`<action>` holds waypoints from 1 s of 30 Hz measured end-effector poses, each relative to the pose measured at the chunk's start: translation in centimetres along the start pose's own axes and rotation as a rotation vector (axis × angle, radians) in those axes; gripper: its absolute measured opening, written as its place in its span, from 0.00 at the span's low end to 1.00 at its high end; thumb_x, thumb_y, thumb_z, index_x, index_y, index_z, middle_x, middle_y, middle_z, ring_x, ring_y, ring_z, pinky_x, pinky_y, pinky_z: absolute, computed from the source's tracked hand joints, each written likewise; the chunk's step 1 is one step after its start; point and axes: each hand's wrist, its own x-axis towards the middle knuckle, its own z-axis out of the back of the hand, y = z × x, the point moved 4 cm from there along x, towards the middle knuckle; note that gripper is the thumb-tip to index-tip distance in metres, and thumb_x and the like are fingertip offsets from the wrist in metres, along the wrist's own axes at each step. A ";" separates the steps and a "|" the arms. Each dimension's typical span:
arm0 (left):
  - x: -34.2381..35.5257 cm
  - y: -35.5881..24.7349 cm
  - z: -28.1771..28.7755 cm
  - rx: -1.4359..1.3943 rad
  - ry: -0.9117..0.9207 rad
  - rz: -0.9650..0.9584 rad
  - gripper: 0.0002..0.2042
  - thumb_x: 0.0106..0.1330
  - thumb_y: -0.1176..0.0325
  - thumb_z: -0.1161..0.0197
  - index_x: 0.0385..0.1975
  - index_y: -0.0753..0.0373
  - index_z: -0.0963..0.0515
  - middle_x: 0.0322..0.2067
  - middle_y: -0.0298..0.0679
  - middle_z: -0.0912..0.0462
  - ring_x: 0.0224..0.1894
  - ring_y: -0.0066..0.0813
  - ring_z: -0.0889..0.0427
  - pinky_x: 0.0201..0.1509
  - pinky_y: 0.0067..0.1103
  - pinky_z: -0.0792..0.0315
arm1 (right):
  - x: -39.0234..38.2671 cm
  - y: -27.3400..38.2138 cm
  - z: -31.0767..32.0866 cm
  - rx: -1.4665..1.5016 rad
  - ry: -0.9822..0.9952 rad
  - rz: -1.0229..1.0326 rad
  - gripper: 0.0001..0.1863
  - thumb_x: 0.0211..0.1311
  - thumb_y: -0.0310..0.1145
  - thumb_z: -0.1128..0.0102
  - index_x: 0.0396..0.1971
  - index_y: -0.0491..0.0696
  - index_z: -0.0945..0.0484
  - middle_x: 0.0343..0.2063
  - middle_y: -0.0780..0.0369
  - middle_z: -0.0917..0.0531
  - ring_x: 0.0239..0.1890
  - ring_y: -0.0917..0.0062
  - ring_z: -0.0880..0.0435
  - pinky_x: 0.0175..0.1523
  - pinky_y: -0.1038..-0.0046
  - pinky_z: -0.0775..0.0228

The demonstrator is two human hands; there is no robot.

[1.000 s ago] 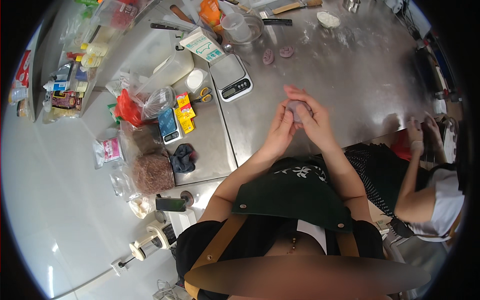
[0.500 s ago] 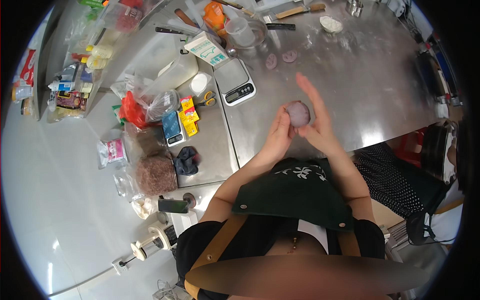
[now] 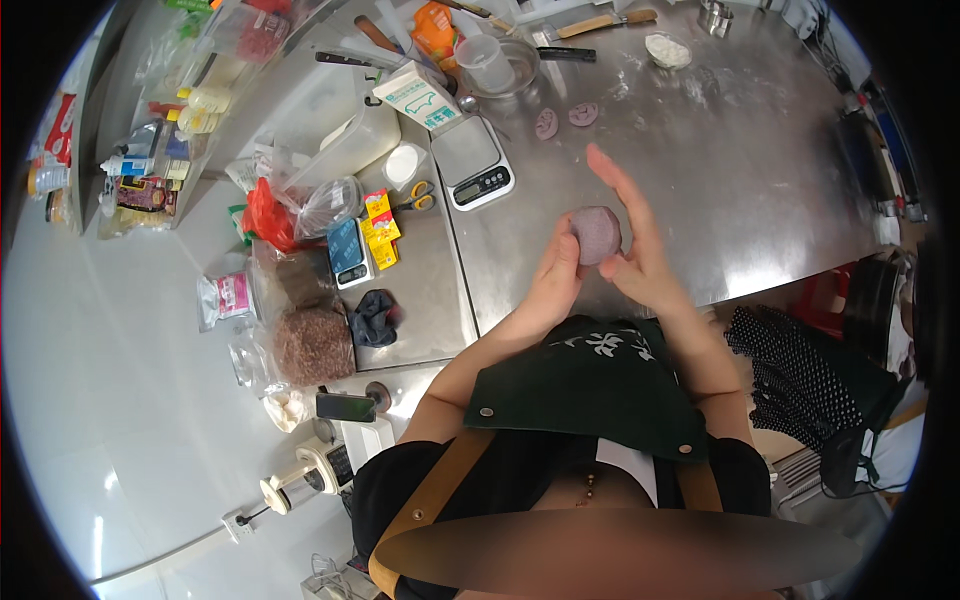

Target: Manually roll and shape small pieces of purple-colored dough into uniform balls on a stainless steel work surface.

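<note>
A round, flattened ball of purple dough (image 3: 597, 235) is held just above the steel counter, close to my apron. My left hand (image 3: 556, 272) curls round its left side, the thumb pressed on its near face. Along the ball's right side stands my right hand (image 3: 642, 250), palm inward, with long fingers stretched straight and its thumb by the lower edge. Farther off on the counter lie two small flat purple dough pieces, one on the left (image 3: 546, 124) and one on the right (image 3: 583, 114).
A white digital scale (image 3: 480, 185) stands left of my hands, a milk carton (image 3: 418, 97) behind it. Beyond are a pan (image 3: 518, 72), a brush (image 3: 605, 24) and a bowl of white powder (image 3: 667, 50). Scissors (image 3: 416, 197) and bags crowd the left. A person in dotted cloth (image 3: 795, 365) is at right.
The dough ball has turned between my hands and shows a broader face. My left thumb has shifted slightly on it. At right, the dotted cloth has moved a little away from me.
</note>
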 end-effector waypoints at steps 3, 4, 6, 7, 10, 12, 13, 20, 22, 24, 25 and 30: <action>0.4 -1.5 -1.1 -0.223 0.109 0.069 0.32 0.69 0.43 0.62 0.59 0.68 0.45 0.46 0.40 0.31 0.39 0.24 0.27 0.43 0.20 0.31 | -0.2 -1.9 1.4 -0.054 0.455 -0.004 0.22 0.63 0.42 0.48 0.45 0.37 0.26 0.48 0.53 0.21 0.55 0.64 0.24 0.66 0.59 0.46; 0.5 -1.7 -1.6 -0.254 0.173 0.081 0.33 0.69 0.43 0.61 0.59 0.68 0.45 0.47 0.40 0.31 0.39 0.24 0.27 0.43 0.21 0.32 | -0.5 -2.6 1.5 -0.054 0.453 -0.005 0.22 0.63 0.42 0.48 0.45 0.37 0.26 0.48 0.53 0.21 0.55 0.64 0.24 0.66 0.59 0.46; 0.2 -1.1 -1.5 0.015 0.124 -0.011 0.35 0.67 0.40 0.62 0.59 0.68 0.45 0.46 0.40 0.31 0.39 0.24 0.27 0.42 0.21 0.31 | -0.8 -3.6 1.7 0.039 0.337 -0.018 0.22 0.61 0.42 0.47 0.45 0.38 0.26 0.48 0.52 0.21 0.54 0.64 0.24 0.66 0.58 0.46; 0.0 -1.0 -1.3 0.283 0.075 -0.104 0.36 0.66 0.38 0.62 0.59 0.68 0.45 0.46 0.40 0.31 0.39 0.25 0.27 0.41 0.22 0.31 | -1.0 -3.9 1.7 0.039 0.336 -0.019 0.22 0.61 0.42 0.47 0.45 0.38 0.26 0.48 0.52 0.21 0.54 0.64 0.24 0.66 0.58 0.46; -0.1 -0.1 -0.5 0.237 0.036 -0.041 0.39 0.65 0.37 0.62 0.61 0.69 0.47 0.47 0.41 0.32 0.40 0.25 0.27 0.44 0.23 0.31 | -0.7 -2.8 0.2 0.019 0.250 -0.081 0.17 0.62 0.38 0.48 0.43 0.39 0.25 0.45 0.53 0.20 0.52 0.64 0.22 0.65 0.58 0.45; 0.2 -0.2 -0.4 0.074 0.035 0.017 0.38 0.66 0.37 0.62 0.61 0.69 0.48 0.46 0.41 0.31 0.40 0.26 0.27 0.45 0.23 0.31 | -0.1 -1.3 -0.2 0.090 -0.076 -0.067 0.13 0.64 0.32 0.52 0.41 0.40 0.24 0.42 0.53 0.18 0.52 0.64 0.22 0.66 0.57 0.47; 0.4 -0.1 -0.3 -0.090 0.036 0.076 0.37 0.66 0.38 0.62 0.61 0.69 0.48 0.46 0.40 0.31 0.41 0.26 0.27 0.46 0.23 0.32 | 0.1 -1.3 0.5 0.093 -0.074 -0.067 0.13 0.64 0.32 0.52 0.41 0.40 0.24 0.42 0.53 0.18 0.52 0.64 0.22 0.66 0.57 0.47; 1.0 0.0 -1.0 0.123 0.000 -0.059 0.36 0.66 0.37 0.65 0.57 0.69 0.43 0.46 0.41 0.29 0.44 0.27 0.26 0.45 0.23 0.31 | -0.4 -4.5 1.7 -0.046 0.393 -0.027 0.22 0.59 0.39 0.44 0.49 0.41 0.27 0.52 0.55 0.24 0.61 0.63 0.32 0.67 0.56 0.52; 0.8 0.6 -0.4 -0.014 0.046 0.000 0.35 0.67 0.38 0.66 0.56 0.68 0.41 0.46 0.42 0.28 0.43 0.27 0.26 0.43 0.23 0.31 | -0.5 -3.2 0.4 -0.070 0.378 -0.050 0.21 0.59 0.39 0.44 0.48 0.41 0.26 0.52 0.55 0.23 0.60 0.64 0.31 0.67 0.56 0.52; 0.5 0.2 -0.6 -0.153 -0.026 0.105 0.34 0.67 0.39 0.65 0.56 0.68 0.41 0.45 0.42 0.28 0.42 0.26 0.26 0.43 0.23 0.31 | 0.0 -1.2 0.1 0.123 -0.079 -0.124 0.14 0.62 0.32 0.50 0.43 0.42 0.23 0.46 0.56 0.19 0.56 0.64 0.26 0.67 0.56 0.52; 0.4 0.3 -0.6 -0.290 -0.099 0.216 0.33 0.68 0.40 0.65 0.55 0.67 0.40 0.44 0.41 0.28 0.41 0.26 0.26 0.42 0.23 0.31 | 0.2 -1.3 0.8 0.120 -0.077 -0.118 0.14 0.62 0.32 0.50 0.43 0.42 0.23 0.46 0.56 0.19 0.56 0.64 0.26 0.67 0.56 0.52; 0.6 0.5 -0.9 -0.145 0.147 0.163 0.30 0.70 0.43 0.66 0.57 0.66 0.41 0.47 0.40 0.28 0.43 0.26 0.26 0.45 0.24 0.30 | -1.2 -5.2 2.2 -0.023 0.300 -0.101 0.17 0.66 0.37 0.53 0.49 0.45 0.25 0.46 0.55 0.20 0.56 0.68 0.26 0.63 0.66 0.43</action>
